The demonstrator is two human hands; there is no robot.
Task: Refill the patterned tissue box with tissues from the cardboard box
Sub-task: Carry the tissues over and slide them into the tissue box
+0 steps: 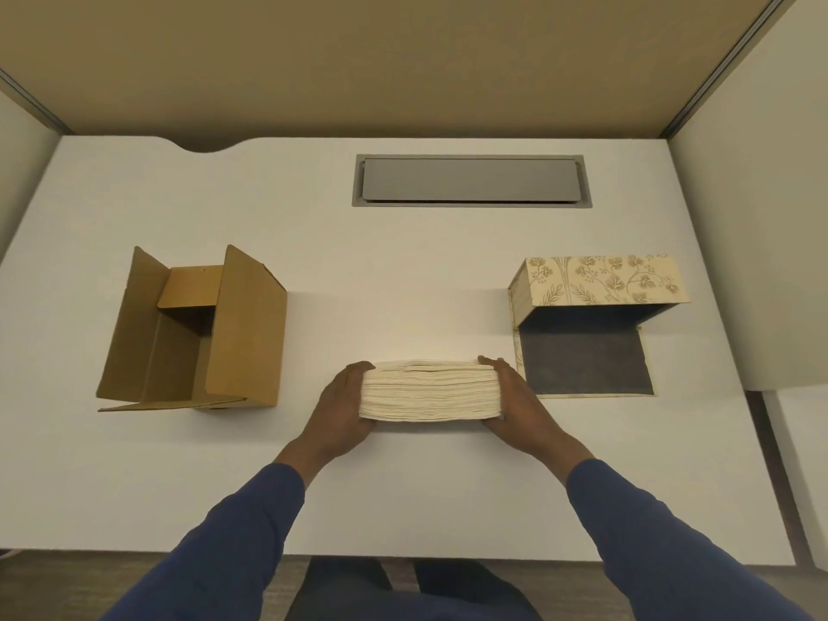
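Cream tissue stack (430, 389); plain brown cardboard box (197, 329); tissue box (602, 282) beige with tan floral print, dark grey lining; navy sleeves (251, 531); white desk (403, 271)

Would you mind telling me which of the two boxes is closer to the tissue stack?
The patterned box, right of the stack: its dark open flap nearly meets the right hand. The cardboard box sits farther left.

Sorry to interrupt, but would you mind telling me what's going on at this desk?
A person is refilling a tissue box. Both hands, left and right, grip the ends of a tissue stack over the middle of the desk. The cardboard box on the left lies open and looks empty. The patterned box on the right is open, with nothing inside yet.
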